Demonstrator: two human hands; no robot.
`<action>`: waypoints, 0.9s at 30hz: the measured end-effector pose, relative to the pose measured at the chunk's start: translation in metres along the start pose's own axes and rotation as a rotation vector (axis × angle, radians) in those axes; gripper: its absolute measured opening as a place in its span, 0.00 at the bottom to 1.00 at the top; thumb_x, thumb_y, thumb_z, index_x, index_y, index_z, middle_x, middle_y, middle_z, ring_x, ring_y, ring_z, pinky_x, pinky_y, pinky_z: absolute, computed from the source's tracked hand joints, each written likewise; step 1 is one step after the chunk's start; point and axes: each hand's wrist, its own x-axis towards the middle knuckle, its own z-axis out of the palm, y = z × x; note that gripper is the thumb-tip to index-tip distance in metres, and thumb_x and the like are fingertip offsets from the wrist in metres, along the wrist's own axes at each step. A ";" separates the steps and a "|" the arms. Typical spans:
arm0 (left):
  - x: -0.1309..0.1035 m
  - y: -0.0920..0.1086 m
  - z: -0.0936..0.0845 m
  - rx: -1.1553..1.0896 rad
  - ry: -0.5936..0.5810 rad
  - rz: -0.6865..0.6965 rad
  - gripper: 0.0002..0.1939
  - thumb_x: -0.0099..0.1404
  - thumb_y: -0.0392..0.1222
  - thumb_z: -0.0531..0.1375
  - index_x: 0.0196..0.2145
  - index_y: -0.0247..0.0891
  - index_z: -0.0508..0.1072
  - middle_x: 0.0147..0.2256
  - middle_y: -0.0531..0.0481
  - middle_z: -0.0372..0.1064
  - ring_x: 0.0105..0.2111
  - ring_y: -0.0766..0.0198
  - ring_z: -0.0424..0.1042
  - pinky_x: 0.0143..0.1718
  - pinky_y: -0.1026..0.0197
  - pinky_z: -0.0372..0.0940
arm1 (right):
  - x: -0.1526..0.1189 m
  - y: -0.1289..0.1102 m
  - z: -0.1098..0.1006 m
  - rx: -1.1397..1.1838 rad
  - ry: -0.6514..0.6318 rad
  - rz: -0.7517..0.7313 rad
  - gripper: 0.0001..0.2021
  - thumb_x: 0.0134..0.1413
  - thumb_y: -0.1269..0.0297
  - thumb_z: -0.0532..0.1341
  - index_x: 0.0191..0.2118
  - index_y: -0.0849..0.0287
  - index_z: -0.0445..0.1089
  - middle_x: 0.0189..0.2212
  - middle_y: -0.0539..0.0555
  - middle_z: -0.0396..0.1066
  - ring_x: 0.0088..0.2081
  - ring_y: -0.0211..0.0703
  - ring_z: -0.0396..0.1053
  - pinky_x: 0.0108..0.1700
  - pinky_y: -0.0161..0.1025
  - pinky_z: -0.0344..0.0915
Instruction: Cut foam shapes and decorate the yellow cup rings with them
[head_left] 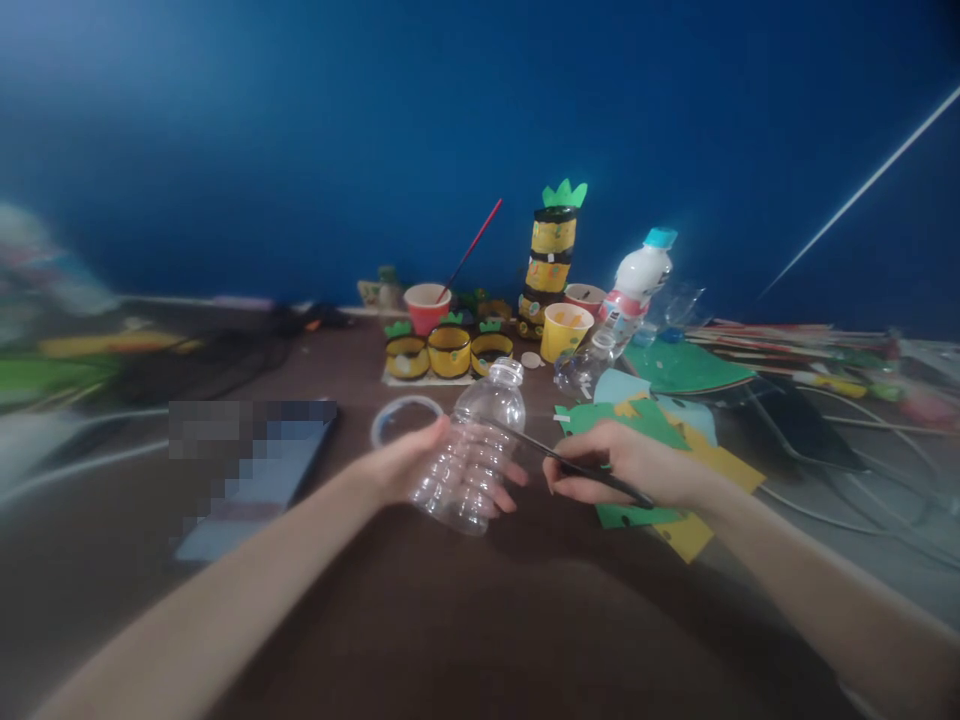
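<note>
My left hand (420,465) is wrapped around a clear plastic bottle (480,440), which tilts a little to the right and has no cap on its neck. In my right hand (600,465) is a slim dark tool (559,460), thicker and black at the handle and thin toward the bottle. Its tip crosses the bottle's upper side; the exact kind of tool and whether it touches the plastic cannot be made out. A clear round ring, like a roll of tape (384,415), is beside my left thumb.
Yellow-black rings with green paper crowns (448,352) stand ahead, near a stacked pineapple-like tower (551,260), a red cup (427,310) and a yellow cup (564,335). Green paper (675,365) and a white bottle (641,275) are rightward. A flat device (277,470) lies left; cables spread right.
</note>
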 end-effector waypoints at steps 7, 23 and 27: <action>0.003 -0.009 0.003 0.009 0.157 -0.019 0.24 0.50 0.51 0.62 0.40 0.31 0.68 0.33 0.43 0.71 0.33 0.59 0.72 0.37 0.57 0.65 | 0.001 -0.004 -0.001 0.007 -0.045 -0.014 0.10 0.53 0.61 0.54 0.30 0.62 0.66 0.22 0.48 0.62 0.24 0.31 0.56 0.26 0.28 0.55; 0.011 -0.012 0.014 0.189 0.331 -0.005 0.21 0.49 0.45 0.64 0.37 0.30 0.68 0.30 0.46 0.70 0.30 0.61 0.70 0.36 0.55 0.62 | 0.001 -0.010 0.001 -0.155 -0.041 0.040 0.08 0.49 0.60 0.57 0.34 0.57 0.67 0.22 0.45 0.64 0.23 0.31 0.58 0.29 0.30 0.55; 0.010 -0.011 0.014 0.207 0.319 -0.002 0.21 0.50 0.46 0.64 0.39 0.30 0.68 0.30 0.45 0.70 0.30 0.61 0.70 0.35 0.55 0.62 | 0.000 -0.012 0.001 -0.191 -0.035 0.046 0.07 0.49 0.60 0.57 0.34 0.56 0.66 0.22 0.45 0.64 0.23 0.31 0.58 0.28 0.30 0.54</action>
